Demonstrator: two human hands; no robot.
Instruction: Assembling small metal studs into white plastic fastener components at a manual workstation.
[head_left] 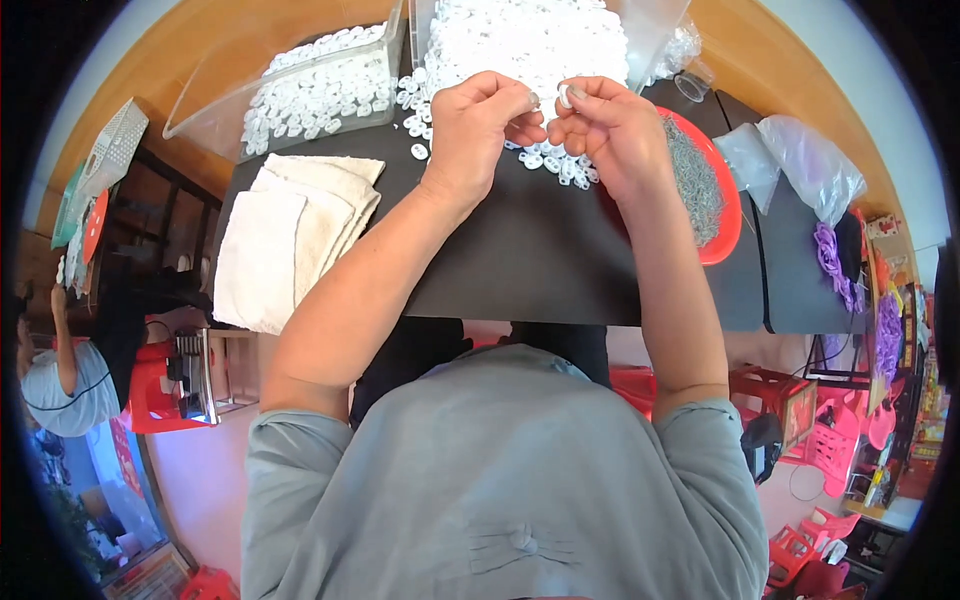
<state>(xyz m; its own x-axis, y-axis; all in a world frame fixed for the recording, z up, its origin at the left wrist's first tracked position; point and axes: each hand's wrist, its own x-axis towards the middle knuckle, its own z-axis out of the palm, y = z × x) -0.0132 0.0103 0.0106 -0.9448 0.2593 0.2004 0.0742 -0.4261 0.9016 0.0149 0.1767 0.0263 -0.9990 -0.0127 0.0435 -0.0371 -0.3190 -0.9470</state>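
Observation:
My left hand [478, 125] is raised over the table's far side, thumb and fingers pinched together. What it holds, if anything, is too small to make out. Close beside it, my right hand [615, 130] grips a small white oval piece [565, 97] between thumb and forefinger. Beneath and beyond both hands lie many similar white oval pieces [545, 160] with dark holes, spilling from a heaped clear bin [420, 30]. Next to my right wrist stands a red basin [733, 210] filled with small thin grey metal parts [697, 185], partly hidden by my forearm.
A second clear bin [205, 105] of white pieces stands at the far left. Folded cream cloths [262, 250] lie on the dark table [520, 265] by my left forearm. Plastic bags [810, 165] rest at the right. Another person [75, 385] is at the far left.

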